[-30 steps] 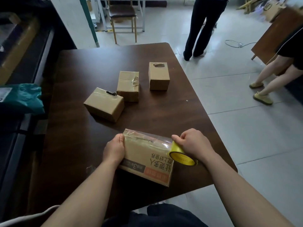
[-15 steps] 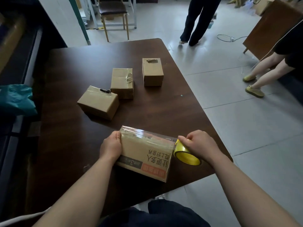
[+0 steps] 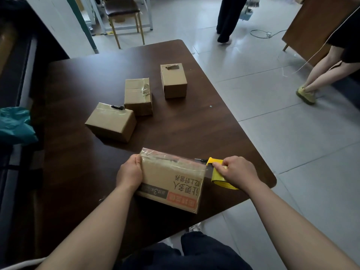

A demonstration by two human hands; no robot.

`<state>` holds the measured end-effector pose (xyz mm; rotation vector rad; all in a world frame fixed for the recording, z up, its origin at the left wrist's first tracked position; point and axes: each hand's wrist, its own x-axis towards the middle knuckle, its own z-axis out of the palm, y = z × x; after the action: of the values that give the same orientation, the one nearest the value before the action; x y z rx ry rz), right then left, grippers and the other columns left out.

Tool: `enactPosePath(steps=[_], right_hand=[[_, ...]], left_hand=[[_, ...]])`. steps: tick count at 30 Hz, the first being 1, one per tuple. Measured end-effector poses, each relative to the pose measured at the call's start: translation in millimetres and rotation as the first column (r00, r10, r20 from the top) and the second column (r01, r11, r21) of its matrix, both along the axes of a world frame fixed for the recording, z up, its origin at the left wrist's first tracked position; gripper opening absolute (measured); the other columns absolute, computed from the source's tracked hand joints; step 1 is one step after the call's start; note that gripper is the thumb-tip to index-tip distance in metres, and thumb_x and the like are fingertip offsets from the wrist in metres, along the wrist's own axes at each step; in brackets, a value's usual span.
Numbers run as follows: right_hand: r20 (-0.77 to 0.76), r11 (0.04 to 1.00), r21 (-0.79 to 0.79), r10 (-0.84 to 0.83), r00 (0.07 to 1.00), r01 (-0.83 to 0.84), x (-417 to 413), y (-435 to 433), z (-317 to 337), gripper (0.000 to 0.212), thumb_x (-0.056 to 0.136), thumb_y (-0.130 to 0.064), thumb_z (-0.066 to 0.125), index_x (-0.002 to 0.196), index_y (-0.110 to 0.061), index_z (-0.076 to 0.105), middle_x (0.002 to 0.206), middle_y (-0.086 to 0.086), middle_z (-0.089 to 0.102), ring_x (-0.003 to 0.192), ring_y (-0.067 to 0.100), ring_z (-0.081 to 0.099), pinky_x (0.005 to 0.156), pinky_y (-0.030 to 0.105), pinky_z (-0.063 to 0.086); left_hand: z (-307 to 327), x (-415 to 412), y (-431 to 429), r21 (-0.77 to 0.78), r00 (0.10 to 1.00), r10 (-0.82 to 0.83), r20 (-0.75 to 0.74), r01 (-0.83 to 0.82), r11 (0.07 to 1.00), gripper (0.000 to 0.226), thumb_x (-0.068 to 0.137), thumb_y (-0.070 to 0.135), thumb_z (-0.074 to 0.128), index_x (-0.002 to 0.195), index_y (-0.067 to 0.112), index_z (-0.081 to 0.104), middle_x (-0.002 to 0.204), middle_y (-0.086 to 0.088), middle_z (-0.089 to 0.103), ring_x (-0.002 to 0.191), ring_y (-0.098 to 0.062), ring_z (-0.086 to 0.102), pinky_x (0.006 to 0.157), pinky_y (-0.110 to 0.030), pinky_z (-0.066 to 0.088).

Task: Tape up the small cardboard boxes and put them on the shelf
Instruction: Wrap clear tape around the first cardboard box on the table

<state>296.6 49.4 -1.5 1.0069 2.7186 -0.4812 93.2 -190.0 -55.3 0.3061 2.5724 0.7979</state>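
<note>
Cardboard printed with red and black lettering makes up the box [image 3: 171,184] lying at the near edge of the dark wooden table [image 3: 78,172]. The left hand [image 3: 129,173] clasps the box's left end. The right hand [image 3: 238,171] is closed around a yellow tape roll [image 3: 216,173] just beside the box's right end, and a strip of clear tape [image 3: 171,159] runs from the roll along the box's far top edge. Farther back on the table sit three more: the left plain box [image 3: 111,122] lies close against the corner of the middle plain box [image 3: 138,96], and the right plain box [image 3: 173,80] stands apart. A teal bag [image 3: 15,125] lies off the table's left side, and a chair [image 3: 122,8] stands beyond its far end.
</note>
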Motion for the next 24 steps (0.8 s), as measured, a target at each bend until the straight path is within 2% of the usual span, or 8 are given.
enactPosePath(steps=[6, 9, 16, 21, 24], right_hand=[[0.006, 1.000, 0.006, 0.010, 1.000, -0.010, 3, -3, -11, 0.045, 0.094, -0.059, 0.041, 0.073, -0.024, 0.061, 0.074, -0.006, 0.059, 0.070, 0.011, 0.055, 0.059, 0.026, 0.038], [0.012, 1.000, 0.014, 0.000, 1.000, 0.000, 3, -4, -15, 0.047, 0.094, -0.059, 0.041, 0.080, -0.022, 0.067, 0.077, -0.004, 0.063, 0.071, 0.013, 0.055, 0.060, 0.026, 0.039], [0.009, 0.999, 0.048, 0.015, 1.000, -0.015, 5, -4, -27, 0.047, 0.094, -0.059, 0.039, 0.082, -0.023, 0.066, 0.075, -0.003, 0.063, 0.072, 0.014, 0.061, 0.060, 0.026, 0.046], [0.002, 0.999, 0.039, -0.001, 1.000, 0.001, 5, -9, -42, 0.048, 0.095, -0.060, 0.037, 0.086, -0.023, 0.067, 0.078, -0.002, 0.068, 0.076, 0.016, 0.065, 0.064, 0.030, 0.052], [-0.015, 1.000, -0.006, -0.026, 1.000, 0.026, 1, -14, -48, 0.048, 0.096, -0.058, 0.036, 0.083, -0.022, 0.065, 0.081, 0.000, 0.068, 0.079, 0.020, 0.066, 0.067, 0.033, 0.051]], left_hand=[[1, -1, 0, 0.000, 1.000, 0.001, 0.012, -0.001, 1.000, 0.035, 0.103, 0.038, 0.026, 0.107, 0.026, 0.058, 0.106, -0.008, 0.064, 0.091, -0.023, 0.051, 0.077, -0.036, 0.038], [1, 0, 0, -0.001, 1.000, 0.000, 0.015, 0.000, 1.000, 0.036, 0.103, 0.040, 0.025, 0.108, 0.025, 0.058, 0.105, -0.007, 0.064, 0.093, -0.025, 0.053, 0.077, -0.036, 0.039], [3, 1, 1, -0.010, 1.000, 0.000, -0.016, 0.000, 1.000, 0.037, 0.104, 0.039, 0.026, 0.107, 0.022, 0.059, 0.105, -0.009, 0.065, 0.089, -0.025, 0.051, 0.075, -0.035, 0.037], [2, 2, 1, -0.043, 0.999, -0.016, -0.038, 0.014, 0.999, 0.039, 0.104, 0.041, 0.023, 0.113, 0.025, 0.057, 0.107, -0.009, 0.066, 0.094, -0.029, 0.056, 0.076, -0.037, 0.040], [6, 4, 5, -0.123, 0.997, -0.046, -0.064, 0.038, 0.992, 0.043, 0.103, 0.044, 0.017, 0.128, 0.030, 0.049, 0.118, -0.007, 0.063, 0.105, -0.030, 0.056, 0.083, -0.040, 0.042]])
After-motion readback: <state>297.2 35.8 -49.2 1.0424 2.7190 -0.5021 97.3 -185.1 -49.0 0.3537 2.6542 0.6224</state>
